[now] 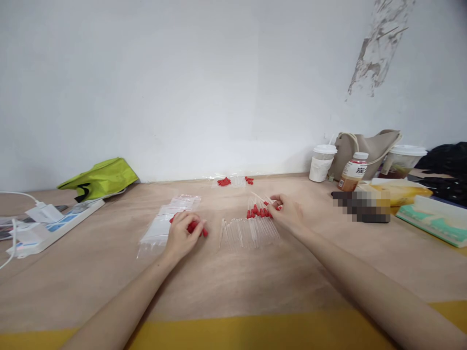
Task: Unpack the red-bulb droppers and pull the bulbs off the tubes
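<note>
My left hand (184, 235) is curled over a small heap of red rubber bulbs (205, 232), with red showing between thumb and fingers. Under and beside it lie clear zip bags (159, 224). My right hand (286, 211) pinches a thin glass dropper with a red bulb (266, 203), its tube pointing up and left. Below that hand, several droppers with red bulbs (255, 212) lie side by side, tubes pointing away. Nearer to me is a row of bare clear glass tubes (248, 233).
A clear bag with red bulbs (224, 181) and tubes lies by the wall. Left are a power strip (63, 226) and a green pouch (104, 176). On the right stand a lidded cup (323, 164), a bottle (353, 172), a grey bag (372, 146) and a tissue pack (397, 194).
</note>
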The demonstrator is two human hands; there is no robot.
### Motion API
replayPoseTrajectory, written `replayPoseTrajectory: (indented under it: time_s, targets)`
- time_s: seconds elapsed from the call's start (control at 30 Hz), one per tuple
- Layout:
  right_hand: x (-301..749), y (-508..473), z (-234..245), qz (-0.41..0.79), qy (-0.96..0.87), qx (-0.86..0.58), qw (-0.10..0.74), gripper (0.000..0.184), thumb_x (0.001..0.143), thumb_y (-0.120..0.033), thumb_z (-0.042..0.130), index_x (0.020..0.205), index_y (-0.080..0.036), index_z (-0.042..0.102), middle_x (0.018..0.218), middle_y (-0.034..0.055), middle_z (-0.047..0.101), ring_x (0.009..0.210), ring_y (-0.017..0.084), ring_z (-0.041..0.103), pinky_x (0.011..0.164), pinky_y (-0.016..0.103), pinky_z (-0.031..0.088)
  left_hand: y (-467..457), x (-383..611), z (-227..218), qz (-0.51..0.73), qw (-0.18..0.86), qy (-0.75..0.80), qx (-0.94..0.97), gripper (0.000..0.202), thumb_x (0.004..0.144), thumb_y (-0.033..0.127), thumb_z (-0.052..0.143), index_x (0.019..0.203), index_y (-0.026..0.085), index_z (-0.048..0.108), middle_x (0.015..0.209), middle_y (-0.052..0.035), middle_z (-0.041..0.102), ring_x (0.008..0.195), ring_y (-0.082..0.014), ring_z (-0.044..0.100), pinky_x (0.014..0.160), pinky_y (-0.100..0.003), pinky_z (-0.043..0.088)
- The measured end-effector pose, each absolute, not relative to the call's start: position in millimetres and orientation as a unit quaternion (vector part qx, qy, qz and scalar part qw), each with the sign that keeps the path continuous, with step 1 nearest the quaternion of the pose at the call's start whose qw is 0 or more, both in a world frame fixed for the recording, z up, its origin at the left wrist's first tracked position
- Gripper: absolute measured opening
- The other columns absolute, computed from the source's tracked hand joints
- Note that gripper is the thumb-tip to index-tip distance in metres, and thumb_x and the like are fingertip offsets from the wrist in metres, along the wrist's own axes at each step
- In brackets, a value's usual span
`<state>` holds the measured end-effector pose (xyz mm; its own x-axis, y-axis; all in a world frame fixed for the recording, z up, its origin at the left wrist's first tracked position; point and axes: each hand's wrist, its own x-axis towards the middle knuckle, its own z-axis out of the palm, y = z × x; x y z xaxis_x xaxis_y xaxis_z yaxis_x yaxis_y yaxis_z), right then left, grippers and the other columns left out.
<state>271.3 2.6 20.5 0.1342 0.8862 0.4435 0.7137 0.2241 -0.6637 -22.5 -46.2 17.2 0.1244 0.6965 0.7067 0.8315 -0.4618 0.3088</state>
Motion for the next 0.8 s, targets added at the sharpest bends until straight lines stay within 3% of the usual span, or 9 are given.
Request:
replayPoseTrajectory:
  time_s: [0.07,0.13,0.27,0.37,0.6,0.8]
  targets:
    - [268,-7,11,0.116,-0.677,-0.533,0.494,0.03,0.073,-0.033,0.051,0.099,-0.019,0.056,0.081,0.0025,0.063,0.075,0.015,0.057,0.071,0.029,0.039,-52,-3,15,-0.405,0.015,-0.493,-0.77,0.024,0.079,0.034,0.05,0.065,0.019,0.062,0.076,-0.0035,0.062,0.078,-0.0172,0.055,0.075,-0.032,0.041]
    - [260,-18,1,0.111,-0.705,-0.457,0.531,0.028,0.075,-0.034,0.052,0.099,-0.02,0.056,0.084,0.0035,0.063,0.078,0.016,0.057,0.072,0.03,0.039,-56,17,12,-0.4,-0.089,-0.482,-0.774,0.023,0.08,0.035,0.049,0.08,0.019,0.067,0.086,-0.0048,0.065,0.083,-0.018,0.057,0.076,-0.031,0.042]
    - [238,-38,-12,0.105,-0.741,-0.411,0.52,0.025,0.075,-0.031,0.056,0.098,-0.022,0.057,0.082,0.0022,0.064,0.075,0.016,0.055,0.074,0.032,0.036,-57,49,6,-0.462,-0.343,-0.469,-0.669,0.039,0.078,0.041,0.051,0.109,0.019,0.059,0.106,-0.0077,0.063,0.098,-0.0207,0.056,0.083,-0.033,0.041]
    - [229,-48,-14,0.093,-0.763,-0.413,0.489,0.023,0.076,-0.029,0.056,0.098,-0.024,0.057,0.083,0.0012,0.064,0.079,0.017,0.054,0.077,0.033,0.032,-56,61,2,-0.542,-0.457,-0.445,-0.547,0.042,0.074,0.044,0.057,0.106,0.017,0.06,0.104,-0.0087,0.063,0.097,-0.0195,0.056,0.082,-0.031,0.042]
    - [227,-57,-3,0.016,-0.803,-0.414,0.429,0.012,0.078,-0.031,0.055,0.086,-0.027,0.063,0.079,-0.0008,0.063,0.08,0.015,0.05,0.077,0.033,0.024,-62,60,6,-0.586,-0.542,-0.374,-0.472,0.027,0.062,0.033,0.072,0.082,0.017,0.066,0.087,-0.004,0.067,0.08,-0.0132,0.059,0.08,-0.028,0.042]
    - [232,-51,-2,-0.04,-0.811,-0.386,0.437,0.013,0.082,-0.034,0.053,0.083,-0.026,0.063,0.078,-0.0019,0.065,0.078,0.014,0.048,0.084,0.036,0.019,-59,45,9,-0.547,-0.478,-0.402,-0.558,0.024,0.065,0.035,0.068,0.081,0.017,0.066,0.085,-0.0046,0.067,0.08,-0.0161,0.06,0.077,-0.03,0.044]
